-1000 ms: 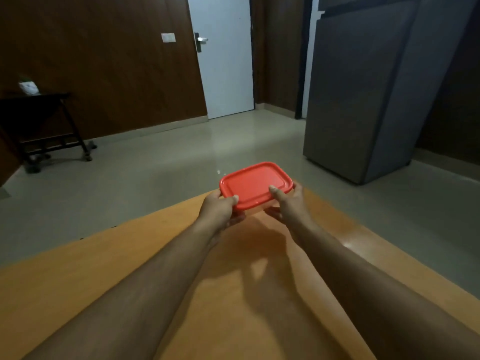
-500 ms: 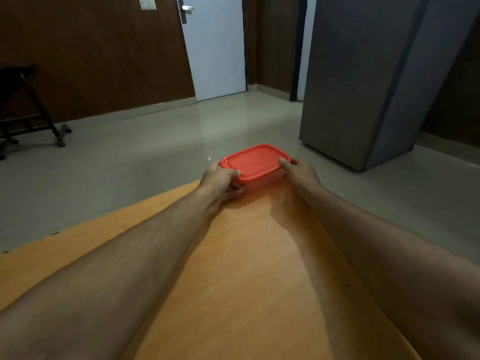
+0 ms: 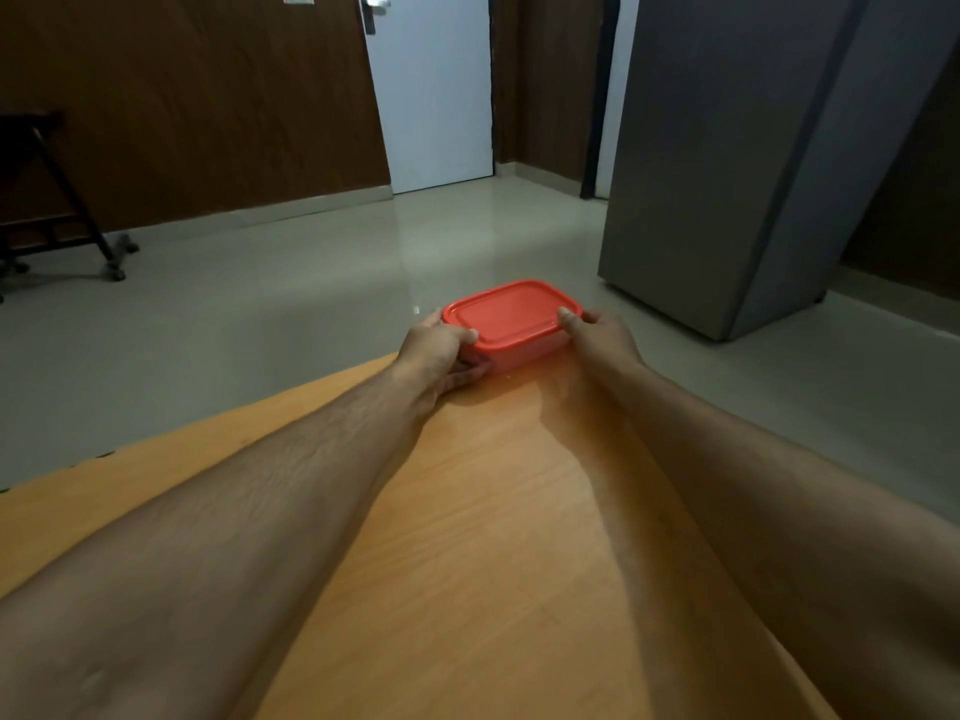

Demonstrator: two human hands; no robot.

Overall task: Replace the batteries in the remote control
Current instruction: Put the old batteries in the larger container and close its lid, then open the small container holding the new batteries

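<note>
Box (image 3: 511, 324), red lid on, rests at the table's (image 3: 467, 537) far corner, gripped at both short ends. Left hand (image 3: 436, 356): thumb on lid, fingers under rim. Right hand (image 3: 602, 335) likewise; arms extended. Versus a second ago, box is lowered onto the wood. Table edges lie just beyond the grip; clear surface nearer.

A box with a red lid (image 3: 511, 315) sits at the far corner of the wooden desk (image 3: 467, 537). Both arms reach out across the desk to it. The left hand (image 3: 435, 356) grasps the box's left end, thumb on the lid's rim and fingers curled against the side below. The right hand (image 3: 602, 335) grasps the right end, thumb on the lid. What the box holds cannot be seen. Beyond the desk lie a pale floor (image 3: 260, 314), a white door (image 3: 434, 85) and a grey cabinet (image 3: 717, 163).
</note>
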